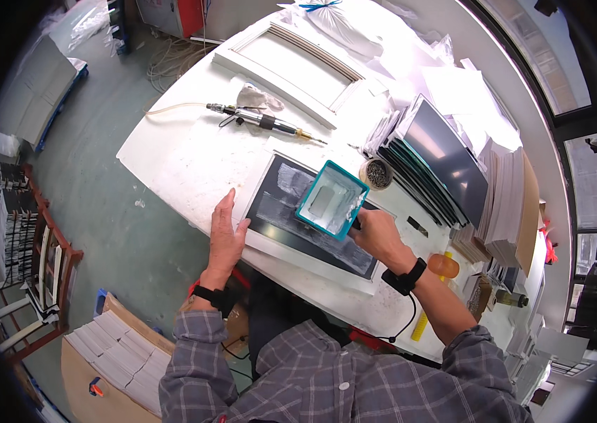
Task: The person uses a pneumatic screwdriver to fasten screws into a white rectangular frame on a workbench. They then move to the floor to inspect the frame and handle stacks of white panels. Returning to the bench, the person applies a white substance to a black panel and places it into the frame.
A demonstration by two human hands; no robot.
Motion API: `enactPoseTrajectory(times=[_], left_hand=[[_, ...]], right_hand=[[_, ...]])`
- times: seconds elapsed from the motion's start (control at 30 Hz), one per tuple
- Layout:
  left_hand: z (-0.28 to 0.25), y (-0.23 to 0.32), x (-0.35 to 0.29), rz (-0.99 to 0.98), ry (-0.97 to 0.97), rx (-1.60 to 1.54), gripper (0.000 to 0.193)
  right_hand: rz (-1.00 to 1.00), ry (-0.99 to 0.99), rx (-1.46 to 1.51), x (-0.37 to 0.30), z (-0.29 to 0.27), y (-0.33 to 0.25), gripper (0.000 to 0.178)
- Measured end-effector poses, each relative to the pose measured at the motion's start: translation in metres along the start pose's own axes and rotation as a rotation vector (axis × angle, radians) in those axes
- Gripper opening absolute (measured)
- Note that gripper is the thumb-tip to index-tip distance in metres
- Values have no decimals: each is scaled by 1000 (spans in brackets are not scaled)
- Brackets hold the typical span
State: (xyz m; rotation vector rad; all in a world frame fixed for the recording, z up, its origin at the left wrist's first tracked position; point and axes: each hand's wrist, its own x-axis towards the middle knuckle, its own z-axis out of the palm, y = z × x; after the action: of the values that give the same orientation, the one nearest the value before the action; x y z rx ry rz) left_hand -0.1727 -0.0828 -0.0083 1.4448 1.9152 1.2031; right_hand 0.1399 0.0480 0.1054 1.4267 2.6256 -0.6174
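My right hand (381, 238) is closed at the near right corner of a teal-rimmed rectangular box (348, 174), pale inside. A small dark piece shows by the fingers, and part of the grip is hidden. The box is over a dark flat panel (281, 224) with whitish smears across its surface and a pale border. Beside the panel's left edge, my left hand (223, 231) is open, fingers stretched out and holding nothing. Just past the box stands a round tub of small dark metal pieces (376, 174), likely screws.
Farther back on the white table (164, 151) lie a screwdriver-like power tool (263, 121) with a hose, a crumpled cloth and a white rectangular frame (277, 83). Dark panels (434, 151) and stacked boards stand at right. A yellow-handled tool (420, 327) lies near my right forearm.
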Motion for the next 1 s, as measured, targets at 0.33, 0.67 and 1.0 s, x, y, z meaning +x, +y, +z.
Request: enactPoseTrajectory(times=[0.33,0.67,1.0], left_hand=[[1,-1,5,-2,-56,136,78],[2,-37,7,-19,-112,28,69],[-3,-63,17,49,-181,63,68]], right_hand=[[366,84,54,-183,-14,86,21],[1054,452,597,-376,-73,109,43],[1141,673,436,-457,-32,172,55]])
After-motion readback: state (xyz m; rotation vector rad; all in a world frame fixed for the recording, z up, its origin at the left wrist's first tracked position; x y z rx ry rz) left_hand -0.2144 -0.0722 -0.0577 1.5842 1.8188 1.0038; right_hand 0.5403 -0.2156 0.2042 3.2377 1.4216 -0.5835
